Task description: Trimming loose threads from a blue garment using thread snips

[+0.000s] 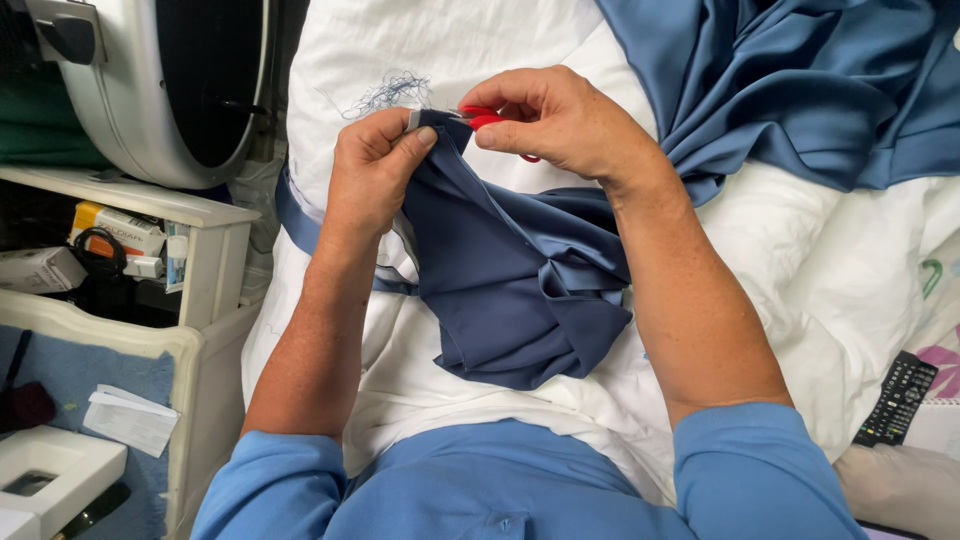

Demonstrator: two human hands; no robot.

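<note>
Upper middle of the frame, the left hand (372, 172) pinched the top edge of a folded piece of dark blue fabric (510, 280), thumb pressed flat against it, the grip narrow and closed on the cloth. Just beside it the right hand (555, 118) held a small pair of red-handled snips (482, 118), fingers curled tight around the red handle, the metal tip touching the fabric's edge right at the left thumb. The fabric hung down from that pinch into the centre of the frame, bunched in folds over a white sheet (820, 260). Above the hands, a tangle of loose blue threads (392, 92) lay on the white. A larger spread of shiny blue cloth (800, 90) filled the upper right. At the left, a white fan (160, 90) stood over a cluttered white shelf (130, 200); at the lower right edge, a black remote control (895, 398) rested on the bedding
</note>
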